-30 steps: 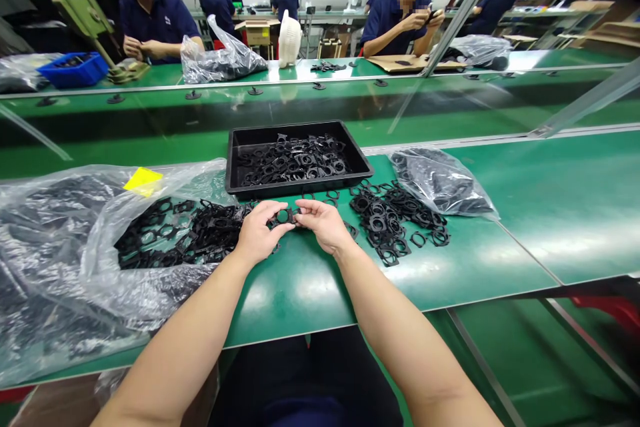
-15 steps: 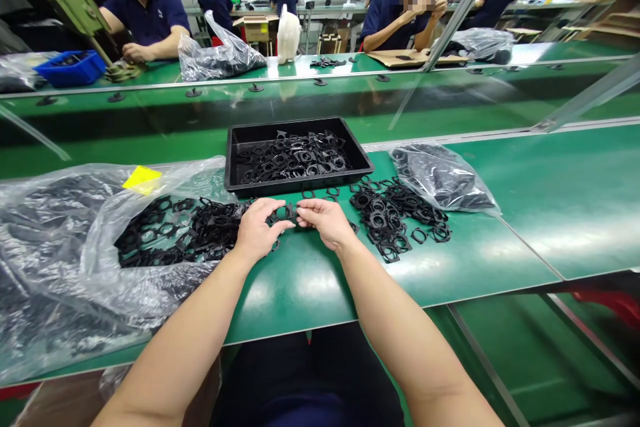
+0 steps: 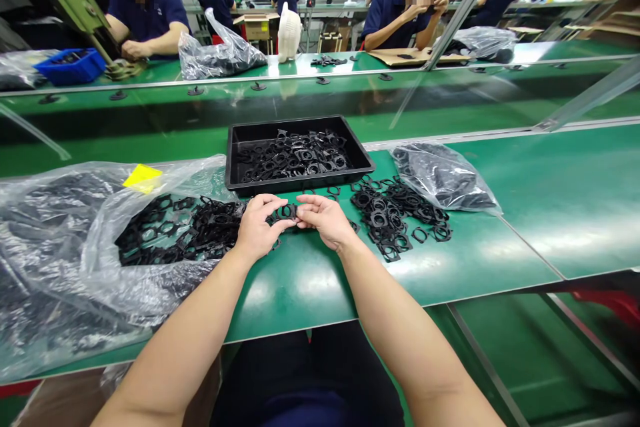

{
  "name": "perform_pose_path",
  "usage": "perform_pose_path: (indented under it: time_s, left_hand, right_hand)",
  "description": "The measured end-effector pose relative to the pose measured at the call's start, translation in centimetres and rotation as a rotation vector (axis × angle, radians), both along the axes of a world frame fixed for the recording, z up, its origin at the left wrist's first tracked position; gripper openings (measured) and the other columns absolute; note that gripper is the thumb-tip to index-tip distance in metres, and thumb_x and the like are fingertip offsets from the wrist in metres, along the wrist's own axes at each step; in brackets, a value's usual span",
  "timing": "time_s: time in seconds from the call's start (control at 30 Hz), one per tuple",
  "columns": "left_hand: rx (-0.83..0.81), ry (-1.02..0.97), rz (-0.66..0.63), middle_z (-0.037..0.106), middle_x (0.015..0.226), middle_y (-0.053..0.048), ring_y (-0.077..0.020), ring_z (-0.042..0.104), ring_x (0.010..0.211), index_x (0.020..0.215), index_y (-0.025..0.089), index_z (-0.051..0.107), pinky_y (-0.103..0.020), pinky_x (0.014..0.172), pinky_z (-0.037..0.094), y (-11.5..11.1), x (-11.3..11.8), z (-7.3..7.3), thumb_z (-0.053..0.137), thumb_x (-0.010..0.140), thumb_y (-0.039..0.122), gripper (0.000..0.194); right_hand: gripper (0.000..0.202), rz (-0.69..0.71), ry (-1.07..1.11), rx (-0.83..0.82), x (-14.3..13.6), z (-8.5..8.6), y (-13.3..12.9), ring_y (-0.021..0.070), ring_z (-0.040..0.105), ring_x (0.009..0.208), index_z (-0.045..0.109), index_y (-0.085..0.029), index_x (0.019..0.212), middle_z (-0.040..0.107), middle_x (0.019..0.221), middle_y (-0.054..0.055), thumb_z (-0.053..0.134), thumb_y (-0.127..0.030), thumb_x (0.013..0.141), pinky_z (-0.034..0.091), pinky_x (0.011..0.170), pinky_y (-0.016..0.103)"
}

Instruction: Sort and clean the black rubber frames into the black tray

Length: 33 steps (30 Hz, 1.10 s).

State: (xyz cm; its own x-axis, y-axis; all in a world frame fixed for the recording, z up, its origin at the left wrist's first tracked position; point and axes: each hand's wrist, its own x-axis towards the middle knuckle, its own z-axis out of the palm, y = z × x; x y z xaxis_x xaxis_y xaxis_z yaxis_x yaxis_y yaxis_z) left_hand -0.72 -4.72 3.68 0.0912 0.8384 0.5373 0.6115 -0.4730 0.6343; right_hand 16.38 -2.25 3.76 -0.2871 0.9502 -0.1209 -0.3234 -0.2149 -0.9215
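Note:
Between thumb and fingers, my left hand (image 3: 257, 228) holds a small black ring-shaped part (image 3: 286, 212) above the green table. My right hand (image 3: 324, 219) pinches the right end of that part, its fingertips close to those of my left hand. A heap of thin black parts (image 3: 213, 227) spills from an open clear plastic bag (image 3: 95, 240) left of my hands. To the right lies a pile of black ring parts (image 3: 383, 210). Just beyond my hands, a black tray (image 3: 300, 183) contains many glossy black parts.
A clear bag of black parts (image 3: 445, 180) rests behind the right pile. Across the far bench sit two people, with a blue bin (image 3: 70, 70), a hand press (image 3: 83, 20) and another plastic bag (image 3: 220, 57). A metal bar crosses overhead.
The fingers of my right hand have closed in on the black part and moved slightly nearer my left hand. At the far left, the seated person has shifted a little.

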Motion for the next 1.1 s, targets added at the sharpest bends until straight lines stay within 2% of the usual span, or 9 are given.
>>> perform_pose_path:
  time_s: [0.17,0.6,0.93,1.1]
  left_hand:
    - [0.040,0.056,-0.045,0.061,0.100,-0.006,-0.0203,0.055,0.095,0.102,0.022,0.066,-0.038,0.087,0.045,-0.16,-0.04,0.16,0.072,0.069,0.035,0.036]
    - [-0.028,0.015,-0.092,0.062,0.099,-0.005,-0.0193,0.055,0.094,0.101,0.023,0.067,-0.037,0.087,0.044,-0.22,0.14,0.29,0.072,0.070,0.033,0.033]
    - [-0.055,-0.007,-0.100,0.061,0.098,-0.005,-0.0198,0.057,0.093,0.101,0.024,0.068,-0.038,0.087,0.045,-0.12,0.00,0.46,0.073,0.069,0.034,0.034]
    - [-0.105,-0.104,-0.103,0.060,0.097,-0.005,-0.0187,0.058,0.092,0.100,0.023,0.068,-0.035,0.086,0.047,-0.05,0.17,0.38,0.074,0.067,0.034,0.036]
  right_hand:
    - [0.045,0.026,-0.021,0.035,-0.11,-0.06,-0.13,0.0097,0.059,0.055,0.064,-0.015,0.095,0.066,0.066,-0.001,0.081,-0.026,0.056,0.049,0.058,0.023]
    - [0.049,0.133,0.055,0.044,0.13,-0.22,-0.14,0.0139,0.064,0.065,0.063,-0.016,0.096,0.069,0.074,0.002,0.084,-0.029,0.054,0.050,0.067,0.027]
    - [0.049,0.111,0.046,0.032,-0.15,-0.23,-0.24,0.0138,0.063,0.063,0.062,-0.017,0.096,0.067,0.071,0.000,0.085,-0.030,0.054,0.050,0.065,0.026]
    - [0.046,0.119,0.092,0.044,0.03,-0.33,-0.07,0.0122,0.061,0.061,0.063,-0.017,0.095,0.066,0.068,0.000,0.084,-0.028,0.055,0.050,0.066,0.026]
